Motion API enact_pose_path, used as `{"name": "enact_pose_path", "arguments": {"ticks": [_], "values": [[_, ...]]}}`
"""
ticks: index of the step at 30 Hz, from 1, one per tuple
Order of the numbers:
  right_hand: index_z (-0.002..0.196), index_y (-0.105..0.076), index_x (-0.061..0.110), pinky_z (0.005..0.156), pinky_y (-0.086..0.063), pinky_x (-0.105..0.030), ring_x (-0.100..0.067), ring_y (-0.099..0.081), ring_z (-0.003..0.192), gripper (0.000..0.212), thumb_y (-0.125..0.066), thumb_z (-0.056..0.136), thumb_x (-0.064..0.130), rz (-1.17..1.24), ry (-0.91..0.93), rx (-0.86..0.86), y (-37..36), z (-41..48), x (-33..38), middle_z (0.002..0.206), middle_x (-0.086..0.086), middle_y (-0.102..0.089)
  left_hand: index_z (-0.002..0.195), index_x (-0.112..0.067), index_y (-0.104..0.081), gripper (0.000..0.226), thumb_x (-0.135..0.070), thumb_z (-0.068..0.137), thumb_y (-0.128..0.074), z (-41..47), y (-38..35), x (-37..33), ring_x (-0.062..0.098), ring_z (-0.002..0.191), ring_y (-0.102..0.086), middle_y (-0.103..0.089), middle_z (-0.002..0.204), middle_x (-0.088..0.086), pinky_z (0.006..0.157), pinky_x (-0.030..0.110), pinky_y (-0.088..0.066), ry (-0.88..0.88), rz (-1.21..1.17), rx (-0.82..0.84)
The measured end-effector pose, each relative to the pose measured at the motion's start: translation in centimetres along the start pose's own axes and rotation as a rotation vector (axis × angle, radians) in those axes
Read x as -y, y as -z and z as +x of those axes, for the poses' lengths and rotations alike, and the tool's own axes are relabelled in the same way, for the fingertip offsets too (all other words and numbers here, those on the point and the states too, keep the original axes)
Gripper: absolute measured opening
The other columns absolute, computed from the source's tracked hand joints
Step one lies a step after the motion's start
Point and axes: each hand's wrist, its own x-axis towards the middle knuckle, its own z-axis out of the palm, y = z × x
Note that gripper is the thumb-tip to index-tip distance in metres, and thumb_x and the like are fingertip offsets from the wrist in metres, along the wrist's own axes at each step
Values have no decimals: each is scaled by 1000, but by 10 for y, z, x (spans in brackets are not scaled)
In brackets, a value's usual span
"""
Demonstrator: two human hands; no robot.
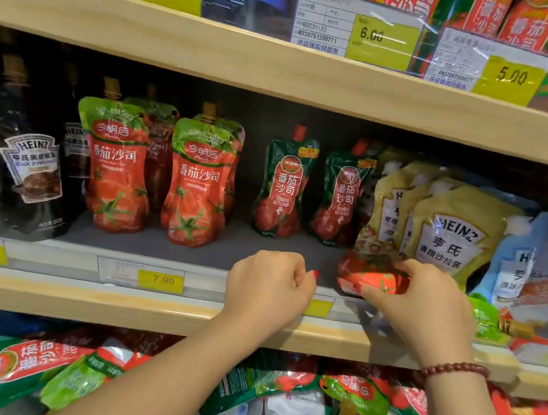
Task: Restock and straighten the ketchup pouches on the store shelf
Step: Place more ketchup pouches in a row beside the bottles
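Fingers (380, 291) of the right hand (426, 305) curl over the bottom end of a red ketchup pouch (372, 278) lying flat at the front edge of the middle shelf (157, 244), thumb on its far side; the palm hides most of the pouch, though its green top and gold cap stick out to the right, beyond the wrist. The left hand (268, 287) rests just beside it as a loose fist holding nothing (red nails show), knuckles over the price rail (160, 279).

Behind the hands stand two dark green ketchup pouches (283, 188), set back and apart. Further left, red ketchup pouches (196, 184) stand upright in two rows. Yellow Heinz salad dressing pouches (452, 236) lean just behind the held pouch. Black Heinz bottles (29, 163) fill the left end. More pouches (22, 366) lie jumbled below, blurred.
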Motion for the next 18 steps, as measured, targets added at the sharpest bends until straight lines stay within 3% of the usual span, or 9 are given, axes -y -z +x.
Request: {"name": "enact_pose_path", "arguments": {"ticks": [4,7,12,14,18], "values": [[81,-61,18,67,-50,-35,-27,-61,84,55,-64,61,68,24,-52,123,0,11,5,83,-2,-65,65,-20,-57,33,-46,84,-51,-1,2,-1,15,63,-54,-59,59,-6,49,25,-29,-5,-5,5],[68,-57,16,58,-44,-31,-25,-58,73,53,-67,60,68,42,-18,112,-2,15,7,72,-1,-62,64,-19,-58,32,-45,83,-52,-1,4,0,16,64,-55,-59,58,-6,52,26,-34,-4,-25,30],[86,-68,23,59,-42,-30,-24,-61,78,45,-70,60,60,123,134,21,-8,11,11,83,0,-69,58,-27,-57,22,-34,78,-62,9,14,1,10,64,-58,-56,54,-13,58,25,-43,54,-205,128],[87,-69,23,60,-40,-29,-24,-61,78,45,-71,60,59,139,188,-20,-10,9,14,84,0,-70,73,-31,-64,4,-31,77,-66,20,18,2,4,74,-61,-64,72,-14,70,25,-50,96,-345,198],[90,-72,20,62,-38,-32,-28,-62,80,44,-76,61,53,186,292,-117,-13,4,16,83,-4,-72,114,-24,-61,37,-37,80,-67,53,19,2,12,98,-57,-61,108,-3,84,25,-46,255,-499,375]]}}
